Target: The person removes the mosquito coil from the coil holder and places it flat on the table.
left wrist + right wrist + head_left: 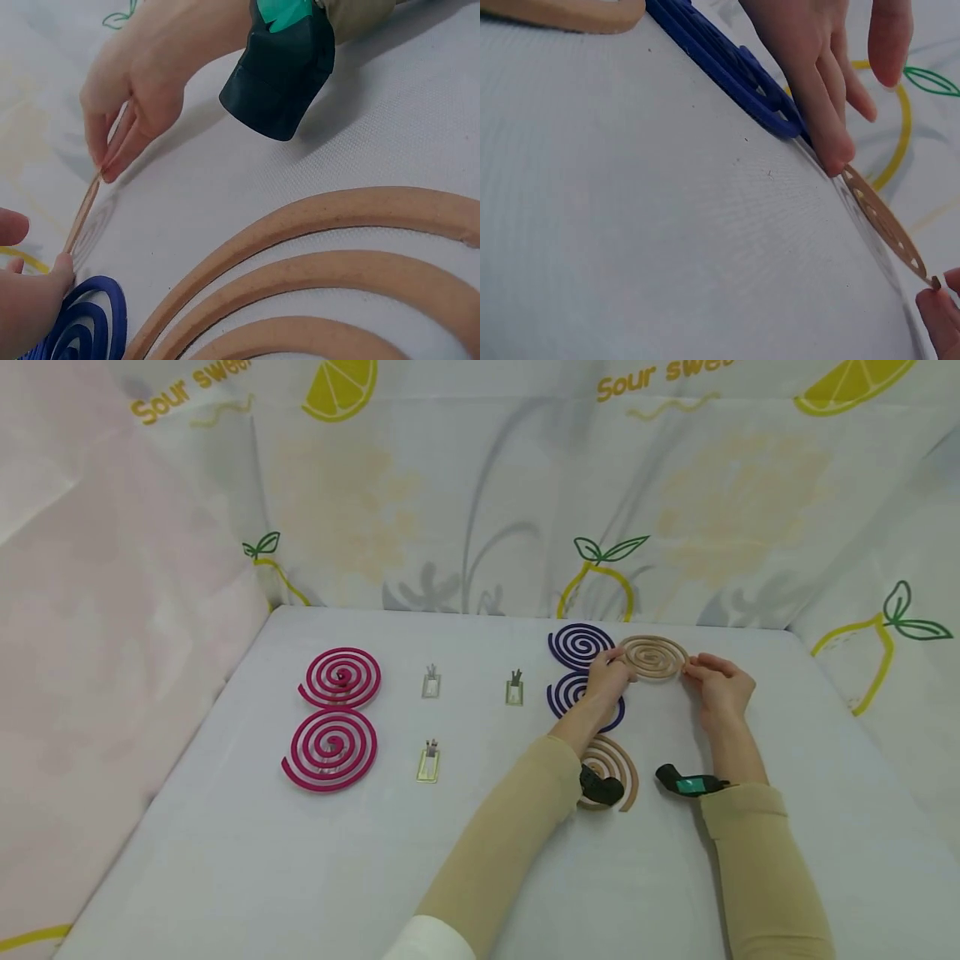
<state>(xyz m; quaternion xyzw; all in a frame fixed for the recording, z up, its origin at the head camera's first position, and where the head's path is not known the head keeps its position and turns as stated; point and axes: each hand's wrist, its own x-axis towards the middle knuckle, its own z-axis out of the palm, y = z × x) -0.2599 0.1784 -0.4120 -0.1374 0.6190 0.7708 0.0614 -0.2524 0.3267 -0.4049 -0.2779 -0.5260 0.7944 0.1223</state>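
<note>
— What does the work sit on, and what's around it?

— A pale, white-covered desk, walled on three sides by cloth printed with lemons. Near the left edge lie two pink coils; three small metal stands sit mid-desk.

— And the hands?

— Toward the far right corner, both hold a tan coil lifted off the surface. The left hand pinches its left rim, the right hand pinches the right rim between thumb and fingers. Two purple coils lie just left of it, against the left hand.

— Anything hard to see?

— A second tan coil lies nearer the front edge, partly covered by the left forearm and its wrist camera. The lower purple coil is half hidden behind the left hand. The wrist views cut the held coil down to an edge-on sliver.
</note>
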